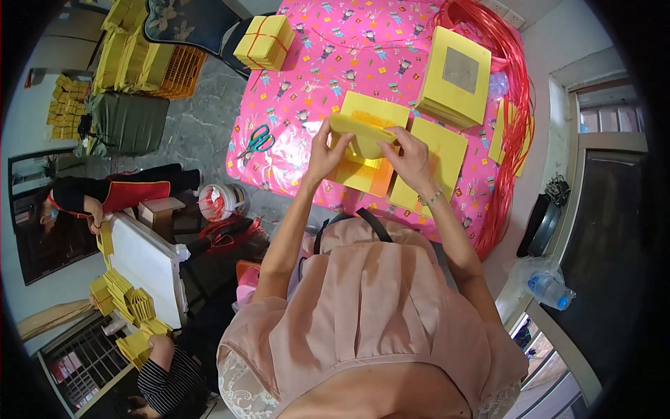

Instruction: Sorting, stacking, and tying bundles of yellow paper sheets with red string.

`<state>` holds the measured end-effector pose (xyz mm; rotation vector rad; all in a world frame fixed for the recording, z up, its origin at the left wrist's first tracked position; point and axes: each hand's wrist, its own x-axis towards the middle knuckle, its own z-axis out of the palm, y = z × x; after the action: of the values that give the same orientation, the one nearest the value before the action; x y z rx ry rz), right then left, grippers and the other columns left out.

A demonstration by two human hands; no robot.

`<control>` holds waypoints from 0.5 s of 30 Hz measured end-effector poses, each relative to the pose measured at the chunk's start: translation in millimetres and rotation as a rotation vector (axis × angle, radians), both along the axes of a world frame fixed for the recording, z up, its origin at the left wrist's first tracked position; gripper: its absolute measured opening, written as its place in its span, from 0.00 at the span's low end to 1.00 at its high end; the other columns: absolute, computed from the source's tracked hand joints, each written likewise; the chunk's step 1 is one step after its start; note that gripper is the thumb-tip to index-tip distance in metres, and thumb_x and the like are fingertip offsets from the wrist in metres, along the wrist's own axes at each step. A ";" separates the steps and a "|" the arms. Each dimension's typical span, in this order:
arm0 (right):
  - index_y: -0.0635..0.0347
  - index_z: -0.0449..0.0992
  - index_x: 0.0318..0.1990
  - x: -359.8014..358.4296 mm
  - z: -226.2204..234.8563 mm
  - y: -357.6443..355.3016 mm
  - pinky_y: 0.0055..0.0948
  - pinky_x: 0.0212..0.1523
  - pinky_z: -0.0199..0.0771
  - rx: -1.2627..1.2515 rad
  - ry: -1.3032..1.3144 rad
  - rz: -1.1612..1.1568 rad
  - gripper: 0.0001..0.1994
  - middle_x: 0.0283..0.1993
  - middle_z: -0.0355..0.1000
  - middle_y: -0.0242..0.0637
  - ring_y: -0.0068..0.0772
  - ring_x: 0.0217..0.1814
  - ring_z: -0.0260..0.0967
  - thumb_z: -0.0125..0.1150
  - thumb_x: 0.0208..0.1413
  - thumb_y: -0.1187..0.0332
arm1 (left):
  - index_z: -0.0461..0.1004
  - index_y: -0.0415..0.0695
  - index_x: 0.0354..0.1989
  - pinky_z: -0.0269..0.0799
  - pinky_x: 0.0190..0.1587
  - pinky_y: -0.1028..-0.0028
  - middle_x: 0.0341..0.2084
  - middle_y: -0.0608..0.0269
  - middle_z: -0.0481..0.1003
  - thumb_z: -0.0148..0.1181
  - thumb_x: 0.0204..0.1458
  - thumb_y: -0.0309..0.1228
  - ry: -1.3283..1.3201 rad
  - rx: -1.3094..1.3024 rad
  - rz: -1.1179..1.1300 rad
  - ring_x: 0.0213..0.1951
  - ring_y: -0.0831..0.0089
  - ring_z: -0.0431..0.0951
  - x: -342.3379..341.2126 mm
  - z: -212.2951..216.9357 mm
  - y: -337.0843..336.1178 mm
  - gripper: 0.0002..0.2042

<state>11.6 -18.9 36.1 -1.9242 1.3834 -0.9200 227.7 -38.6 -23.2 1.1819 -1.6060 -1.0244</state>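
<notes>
My left hand (324,152) and my right hand (409,159) are raised over the pink table. Between them they pinch a yellow paper sheet (360,138), one hand at each end, and it looks curved or folded. Below it lies a yellow stack of paper (373,105) with shiny gold and orange patches, partly hidden by my hands and the held sheet. Just right of that, under my right forearm, is another flat yellow stack (443,150). A taller yellow stack (453,91) with a grey square on top stands behind it.
Green-handled scissors (259,141) lie at the left of the pink patterned tablecloth (279,164). A tied yellow bundle (264,43) sits at the far left corner. Red plastic strips (516,91) hang along the right edge. Two people work with yellow paper around a white table (148,262) at left.
</notes>
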 end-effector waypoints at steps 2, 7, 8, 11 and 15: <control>0.62 0.72 0.46 3.6 4.7 -4.3 0.31 0.34 0.75 0.160 -0.101 -0.062 0.15 0.37 0.76 0.42 0.38 0.36 0.76 0.64 0.54 0.66 | 0.65 0.39 0.51 0.68 0.46 0.74 0.39 0.61 0.74 0.59 0.55 0.27 0.056 0.016 0.007 0.43 0.75 0.73 3.3 14.2 -7.1 0.16; 0.61 0.72 0.46 11.9 -22.3 -0.4 0.30 0.39 0.75 0.340 -0.315 0.043 0.15 0.42 0.76 0.41 0.36 0.41 0.77 0.65 0.53 0.66 | 0.68 0.40 0.49 0.68 0.42 0.77 0.34 0.68 0.73 0.54 0.57 0.27 0.082 0.298 -0.204 0.39 0.80 0.71 68.1 31.0 -43.2 0.12; 0.61 0.72 0.46 10.3 -26.0 3.1 0.30 0.41 0.75 0.307 -0.293 0.093 0.15 0.42 0.76 0.41 0.36 0.43 0.76 0.65 0.53 0.66 | 0.68 0.40 0.49 0.68 0.42 0.77 0.34 0.68 0.73 0.54 0.57 0.27 0.082 0.301 -0.200 0.39 0.80 0.71 87.4 34.7 -51.1 0.12; 0.61 0.72 0.45 0.2 -37.9 20.8 0.32 0.43 0.75 0.269 -0.070 0.150 0.14 0.43 0.75 0.41 0.38 0.43 0.76 0.64 0.53 0.66 | 0.69 0.42 0.49 0.69 0.42 0.74 0.35 0.66 0.74 0.53 0.56 0.28 -0.085 0.546 -0.376 0.38 0.79 0.73 143.3 34.2 -68.3 0.13; 0.60 0.73 0.41 -9.8 -43.7 47.5 0.36 0.44 0.71 0.232 0.149 0.247 0.10 0.38 0.70 0.39 0.43 0.43 0.70 0.62 0.52 0.69 | 0.73 0.54 0.51 0.68 0.48 0.63 0.40 0.61 0.78 0.55 0.50 0.29 -0.769 0.529 -0.444 0.41 0.67 0.77 168.5 -2.4 -73.5 0.17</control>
<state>1.8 28.6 -7.6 -1.9586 1.2376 -0.4866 396.2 -112.1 -25.6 1.7617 -2.3547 -1.4399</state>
